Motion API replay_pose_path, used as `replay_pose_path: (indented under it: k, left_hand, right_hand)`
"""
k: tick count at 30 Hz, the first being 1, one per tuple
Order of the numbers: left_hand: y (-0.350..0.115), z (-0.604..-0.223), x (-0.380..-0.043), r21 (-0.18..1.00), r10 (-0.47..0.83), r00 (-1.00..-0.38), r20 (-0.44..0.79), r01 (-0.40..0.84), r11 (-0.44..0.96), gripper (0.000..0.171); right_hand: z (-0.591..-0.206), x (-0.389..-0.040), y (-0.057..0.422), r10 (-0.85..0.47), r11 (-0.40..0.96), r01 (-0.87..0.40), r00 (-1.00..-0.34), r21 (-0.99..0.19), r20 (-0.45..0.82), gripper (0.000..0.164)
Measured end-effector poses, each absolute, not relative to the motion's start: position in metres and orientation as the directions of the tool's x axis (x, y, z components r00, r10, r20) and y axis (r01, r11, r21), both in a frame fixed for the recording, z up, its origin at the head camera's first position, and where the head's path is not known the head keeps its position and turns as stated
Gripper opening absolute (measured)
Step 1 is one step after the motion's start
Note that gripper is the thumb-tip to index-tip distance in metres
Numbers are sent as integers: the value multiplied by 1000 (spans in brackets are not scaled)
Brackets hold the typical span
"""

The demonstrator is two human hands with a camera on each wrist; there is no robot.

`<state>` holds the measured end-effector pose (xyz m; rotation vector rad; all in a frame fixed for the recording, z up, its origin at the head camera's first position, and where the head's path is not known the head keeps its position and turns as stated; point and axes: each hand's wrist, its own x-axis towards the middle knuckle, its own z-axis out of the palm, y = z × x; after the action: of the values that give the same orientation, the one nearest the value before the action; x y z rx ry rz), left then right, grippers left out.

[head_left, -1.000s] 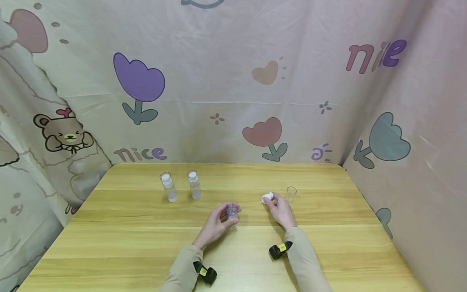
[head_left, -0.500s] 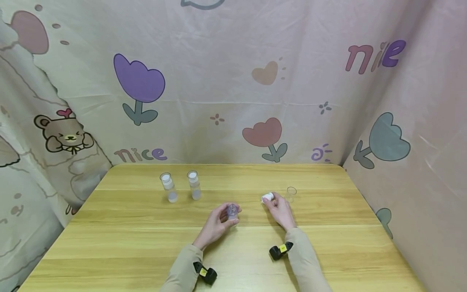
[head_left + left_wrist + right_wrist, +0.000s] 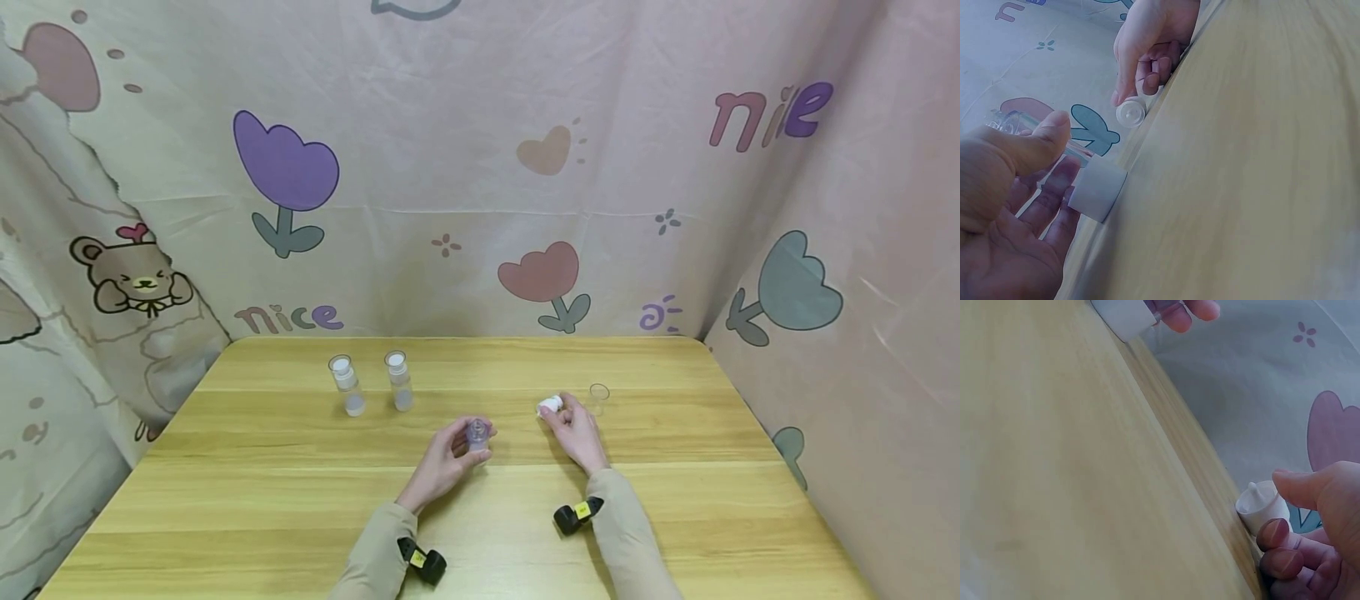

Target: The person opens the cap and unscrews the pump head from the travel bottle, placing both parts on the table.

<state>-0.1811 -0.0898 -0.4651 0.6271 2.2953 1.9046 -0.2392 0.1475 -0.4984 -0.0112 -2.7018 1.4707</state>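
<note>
My left hand (image 3: 441, 463) grips a small clear bottle (image 3: 477, 435) between thumb and fingers, upright on the tabletop. Its narrow neck is uncapped, and a thick white base (image 3: 1099, 189) shows in the left wrist view. Farther right, my right hand (image 3: 577, 435) pinches a white pump top (image 3: 550, 406) low at the tabletop. The right wrist view shows this pump top (image 3: 1260, 505) tipped, its hollow underside facing out with a short stem inside. A clear cap (image 3: 598, 398) stands just beyond the right hand.
Two capped bottles with white tops, a left one (image 3: 347, 385) and a right one (image 3: 400, 381), stand at the back left of the wooden table (image 3: 247, 483). A patterned curtain (image 3: 420, 167) hangs behind the table's far edge.
The right hand's fingers have shifted slightly on the white pump top. The left hand and its bottle stay where they were.
</note>
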Motion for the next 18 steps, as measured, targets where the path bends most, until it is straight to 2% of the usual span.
replay_pose_path:
  k: [5, 13, 18]
  left_hand:
    - [-90, -464, -180, 954, 371, -908, 194, 262, 143, 40]
    - [-90, -474, -185, 945, 371, -899, 235, 300, 129, 43]
    - [-89, -488, -194, 958, 296, -934, 198, 248, 142, 48]
  right_hand:
    - [-503, -238, 149, 53, 485, -27, -997, -874, 60, 64]
    - [-511, -236, 148, 70, 398, -125, -984, -909, 166, 63]
    - [-503, -231, 147, 47, 344, -172, -979, -923, 200, 56]
